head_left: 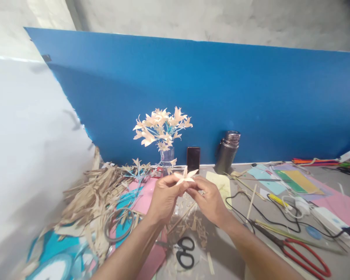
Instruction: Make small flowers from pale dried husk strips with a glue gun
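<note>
The flower (186, 177) is held up in front of the person, above the table (218, 249). Its petals spread outward, one pointing upward and others to the sides, so it looks wider than tall; its base faces down into the fingers, and any stem is hidden. The left hand (165, 194) pinches it; the right hand (210, 198) has its fingertips bent against the base, though whether they grip, I cannot tell. Beyond stand a bouquet (161, 124) and a phone (193, 158); nearer lie scissors (185, 262).
</note>
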A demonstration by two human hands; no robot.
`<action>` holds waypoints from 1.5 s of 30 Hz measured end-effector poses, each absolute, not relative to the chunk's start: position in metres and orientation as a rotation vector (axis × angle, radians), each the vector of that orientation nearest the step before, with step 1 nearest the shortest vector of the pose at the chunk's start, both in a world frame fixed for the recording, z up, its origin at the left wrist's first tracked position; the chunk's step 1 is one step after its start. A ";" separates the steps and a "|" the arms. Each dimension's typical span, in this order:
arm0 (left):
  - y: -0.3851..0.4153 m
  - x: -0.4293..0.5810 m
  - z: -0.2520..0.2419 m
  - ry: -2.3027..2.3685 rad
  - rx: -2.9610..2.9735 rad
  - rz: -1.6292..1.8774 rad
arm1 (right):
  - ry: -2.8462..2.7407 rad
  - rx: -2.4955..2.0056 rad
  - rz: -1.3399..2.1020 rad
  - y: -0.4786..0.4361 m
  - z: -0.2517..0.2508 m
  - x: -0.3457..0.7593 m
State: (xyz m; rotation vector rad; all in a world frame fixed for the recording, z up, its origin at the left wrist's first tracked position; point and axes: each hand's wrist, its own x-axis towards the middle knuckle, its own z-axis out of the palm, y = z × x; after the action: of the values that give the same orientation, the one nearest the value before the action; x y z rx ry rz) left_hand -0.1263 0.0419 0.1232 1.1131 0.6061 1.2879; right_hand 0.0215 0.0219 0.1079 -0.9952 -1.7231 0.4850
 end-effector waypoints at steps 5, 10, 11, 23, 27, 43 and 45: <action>0.046 -0.127 0.121 0.625 1.128 1.300 | -1.710 -1.006 0.529 0.025 0.101 0.022; 0.050 -0.125 0.125 0.673 1.175 1.239 | -1.730 -1.047 0.554 0.034 0.113 0.031; 0.050 -0.124 0.127 0.681 1.183 1.228 | -1.750 -1.057 0.537 0.037 0.118 0.033; 0.006 -0.131 0.126 0.856 1.648 1.586 | -1.872 -1.024 0.650 0.000 0.141 0.029; -0.025 -0.134 0.106 0.906 1.536 1.532 | -1.718 -1.118 0.717 -0.041 0.112 0.018; -0.089 -0.124 0.057 0.951 1.575 1.416 | -1.518 -1.204 0.582 -0.111 0.034 0.014; -0.086 -0.127 0.055 0.998 1.632 1.406 | -1.569 -1.240 0.555 -0.105 0.034 0.016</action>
State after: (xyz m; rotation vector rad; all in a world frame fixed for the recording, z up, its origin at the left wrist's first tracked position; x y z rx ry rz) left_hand -0.1266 -0.0856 0.0545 1.6322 0.9975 1.4060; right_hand 0.0164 -0.1050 0.0337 -1.2396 -1.5688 0.5553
